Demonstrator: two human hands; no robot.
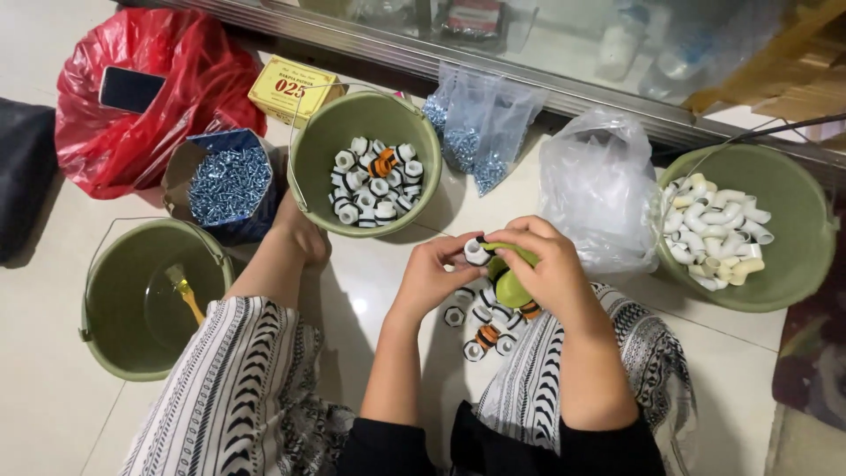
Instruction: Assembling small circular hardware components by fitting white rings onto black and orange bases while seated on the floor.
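My left hand (434, 275) pinches a small white plastic nut fitting (476, 253) with a black ring. My right hand (548, 264) grips a yellow-green handled tool (509, 284) pressed against that fitting. Both hands meet above a small pile of white, black and orange fittings (486, 323) lying on the tiled floor between my knees. Straight ahead stands a green bucket (322, 141) holding several of the same white fittings (376, 179).
A green bucket (797, 229) of white pipe elbows stands at the right, an almost bare green bucket (123, 300) at the left. A box of screws (226, 183), a red bag (167, 79), clear plastic bags (595, 181) and a yellow carton (291, 88) lie around. My bare foot (301, 231) rests beside the middle bucket.
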